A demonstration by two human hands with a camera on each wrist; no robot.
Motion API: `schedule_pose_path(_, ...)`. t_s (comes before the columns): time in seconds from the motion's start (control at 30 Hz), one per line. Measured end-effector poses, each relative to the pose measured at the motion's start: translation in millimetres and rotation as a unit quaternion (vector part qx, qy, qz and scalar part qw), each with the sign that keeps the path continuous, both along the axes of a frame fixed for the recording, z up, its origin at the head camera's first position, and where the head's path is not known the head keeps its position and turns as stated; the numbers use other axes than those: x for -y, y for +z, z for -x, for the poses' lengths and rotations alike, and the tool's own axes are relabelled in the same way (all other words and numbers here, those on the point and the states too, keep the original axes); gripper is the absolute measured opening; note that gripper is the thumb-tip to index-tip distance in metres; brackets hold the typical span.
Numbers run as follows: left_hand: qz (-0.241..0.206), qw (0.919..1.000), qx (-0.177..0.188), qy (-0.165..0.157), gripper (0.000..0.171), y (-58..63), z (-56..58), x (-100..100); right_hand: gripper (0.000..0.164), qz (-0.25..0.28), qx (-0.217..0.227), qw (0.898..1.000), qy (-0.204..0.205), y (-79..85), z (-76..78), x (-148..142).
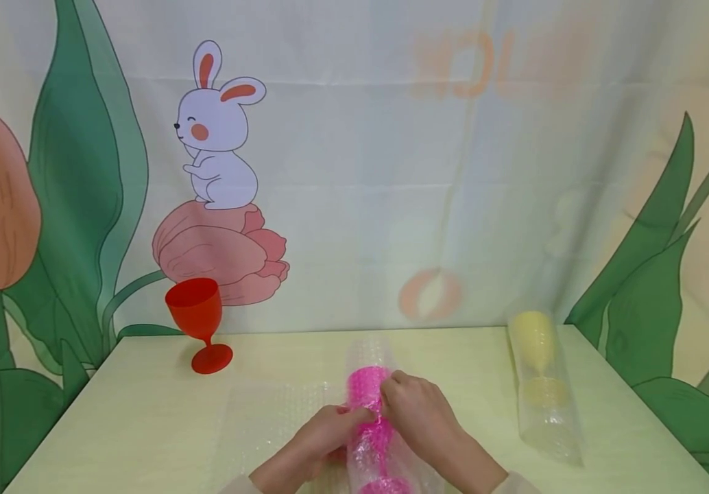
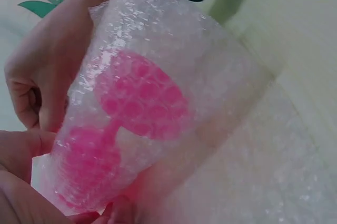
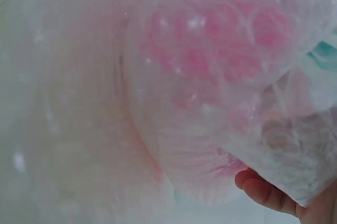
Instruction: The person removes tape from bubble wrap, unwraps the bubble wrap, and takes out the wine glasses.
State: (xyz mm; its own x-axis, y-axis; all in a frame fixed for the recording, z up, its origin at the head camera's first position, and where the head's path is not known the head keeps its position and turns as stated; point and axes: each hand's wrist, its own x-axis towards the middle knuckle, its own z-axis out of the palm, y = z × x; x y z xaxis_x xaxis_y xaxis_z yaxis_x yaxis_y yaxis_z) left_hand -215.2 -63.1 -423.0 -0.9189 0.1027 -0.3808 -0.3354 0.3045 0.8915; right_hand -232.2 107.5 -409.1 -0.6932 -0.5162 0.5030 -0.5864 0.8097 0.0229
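A pink goblet (image 1: 369,387) lies on its side inside a sleeve of clear bubble wrap (image 1: 369,353) at the front middle of the table. My left hand (image 1: 332,429) grips the wrapped goblet from the left, thumb across its bowl. In the left wrist view the goblet's round foot (image 2: 145,95) shows through the bubbles. From the other side, my right hand (image 1: 419,412) pinches the edge of the wrap with curled fingers. Part of the right hand (image 3: 274,195) shows at the wrap's edge in its own wrist view. A loose flat part of bubble wrap spreads left of the goblet.
A bare red goblet (image 1: 197,312) stands at the back left of the table (image 1: 126,418). Toward the right lies a yellow goblet (image 1: 536,339) rolled in bubble wrap. A printed curtain (image 1: 342,171) with a rabbit and tulips hangs behind the table.
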Motion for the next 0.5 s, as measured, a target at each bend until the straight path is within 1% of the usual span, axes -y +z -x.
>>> schedule_pose_path(0.17,0.038,0.9990,-0.016,0.016,0.074,-4.5,0.9,-2.5,0.029,0.052,0.047,0.997,-0.016,-2.7,1.8,-3.4)
schedule_pose_path(0.23,0.045,0.9986,-0.015,0.022,0.075,-5.4,1.5,-4.4,0.028,0.070,0.057,0.996,-0.019,-4.3,1.7,-5.1)
schedule_pose_path(0.33,0.050,0.9982,-0.014,0.029,0.073,-5.2,0.9,-6.5,0.025,0.082,0.051,0.995,-0.011,-6.3,1.1,-7.0)
schedule_pose_path(0.5,0.050,0.9982,-0.010,0.030,0.070,-4.4,0.3,-6.6,0.024,0.075,0.035,0.997,-0.002,-7.4,-0.5,-8.0)
